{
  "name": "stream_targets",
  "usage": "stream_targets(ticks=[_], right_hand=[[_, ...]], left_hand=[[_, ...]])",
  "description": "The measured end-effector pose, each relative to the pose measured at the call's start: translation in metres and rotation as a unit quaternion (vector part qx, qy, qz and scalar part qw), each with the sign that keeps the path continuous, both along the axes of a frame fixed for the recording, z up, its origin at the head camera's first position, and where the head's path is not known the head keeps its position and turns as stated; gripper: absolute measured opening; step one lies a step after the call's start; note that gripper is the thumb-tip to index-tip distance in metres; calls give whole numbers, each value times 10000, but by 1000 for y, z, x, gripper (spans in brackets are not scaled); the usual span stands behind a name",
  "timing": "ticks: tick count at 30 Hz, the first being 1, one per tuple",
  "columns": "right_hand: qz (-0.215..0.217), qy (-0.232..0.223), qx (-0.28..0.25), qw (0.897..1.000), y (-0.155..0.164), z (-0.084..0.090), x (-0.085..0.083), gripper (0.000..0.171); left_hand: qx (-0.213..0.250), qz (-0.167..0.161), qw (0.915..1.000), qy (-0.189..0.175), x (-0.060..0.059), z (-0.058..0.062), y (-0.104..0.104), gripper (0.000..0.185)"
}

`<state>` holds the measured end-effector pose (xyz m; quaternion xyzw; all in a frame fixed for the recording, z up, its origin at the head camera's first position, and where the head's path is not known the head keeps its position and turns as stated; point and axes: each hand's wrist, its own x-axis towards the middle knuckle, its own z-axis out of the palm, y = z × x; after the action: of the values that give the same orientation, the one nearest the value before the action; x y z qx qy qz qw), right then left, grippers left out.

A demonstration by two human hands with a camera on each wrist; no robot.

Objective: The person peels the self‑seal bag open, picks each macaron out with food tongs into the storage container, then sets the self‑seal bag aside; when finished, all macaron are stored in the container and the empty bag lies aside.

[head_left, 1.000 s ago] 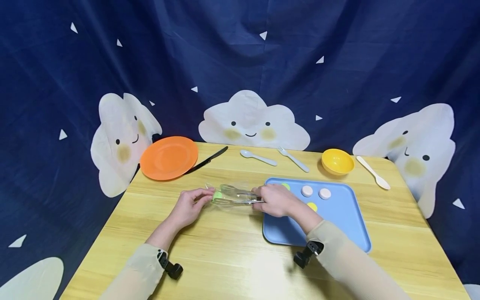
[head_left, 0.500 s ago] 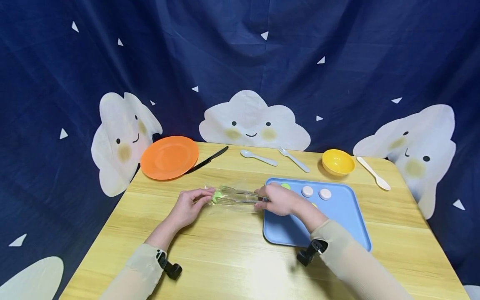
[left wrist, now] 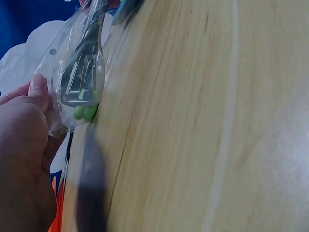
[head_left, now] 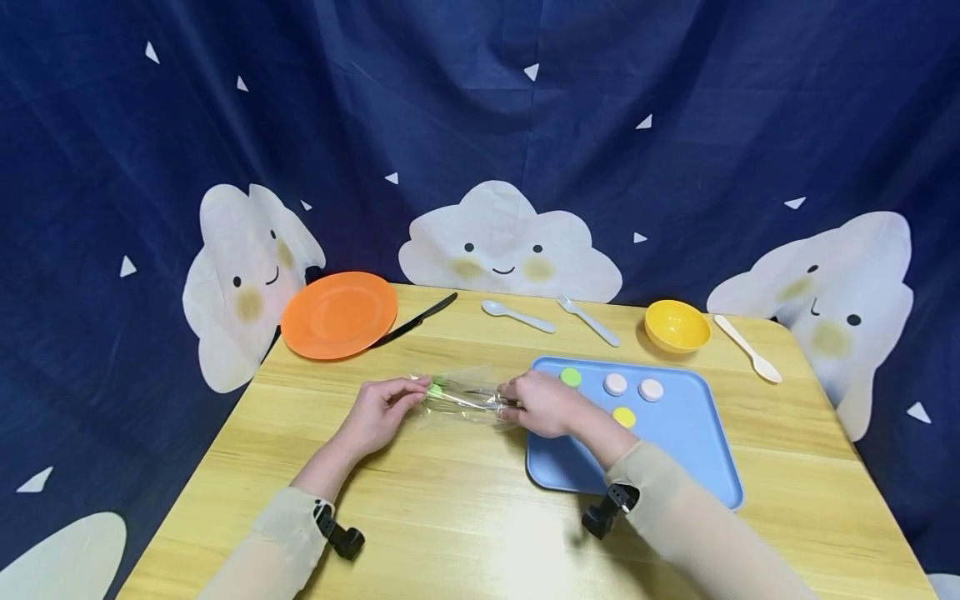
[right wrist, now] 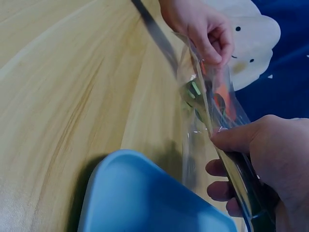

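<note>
A clear plastic bag [head_left: 457,398] lies across the wooden table [head_left: 450,517] between my hands. My left hand [head_left: 411,393] pinches the bag's left end [left wrist: 53,111]. My right hand [head_left: 512,400] grips metal tongs [right wrist: 231,162] that reach into the bag. The tongs' tips [left wrist: 82,79] sit next to a small green piece [head_left: 437,386] at the bag's left end. I cannot tell whether the tips clamp it. In the right wrist view, the left hand [right wrist: 205,31] shows beyond the bag [right wrist: 203,96].
A blue tray [head_left: 675,450] to the right carries a green disc [head_left: 571,377], two pale discs [head_left: 615,383] and a yellow disc [head_left: 623,417]. At the back stand an orange plate [head_left: 339,315], black knife [head_left: 414,320], spoon [head_left: 516,316], fork [head_left: 588,320], yellow bowl [head_left: 677,326] and cream spoon [head_left: 747,347].
My right hand drew the tongs slightly right, then pushed them left, deeper into the bag. The tray's green and yellow discs are uncovered. The left hand keeps its pinch.
</note>
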<state>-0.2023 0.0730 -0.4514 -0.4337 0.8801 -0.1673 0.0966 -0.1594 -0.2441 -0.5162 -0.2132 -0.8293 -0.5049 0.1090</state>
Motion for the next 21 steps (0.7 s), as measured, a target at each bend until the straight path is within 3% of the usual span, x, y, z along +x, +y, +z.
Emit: stream_targets(ticks=[7,13,17,21], right_hand=[[144,-49,-246,9996,8,5,4,28],[187,-93,-375,9991,27,9,10,27],[143,-50,-395,9991,43,13,16,16],[-42,-66,-416,9991,64,19,24,31]], left_hand=[[-57,49,9999,144,0,3,-2,9],[-173,180,9997,38,-1,4,-5,8],[-174,159,9997,-9,0,4,-6,8],[-155,152,9998,54,0,4,-7,8]])
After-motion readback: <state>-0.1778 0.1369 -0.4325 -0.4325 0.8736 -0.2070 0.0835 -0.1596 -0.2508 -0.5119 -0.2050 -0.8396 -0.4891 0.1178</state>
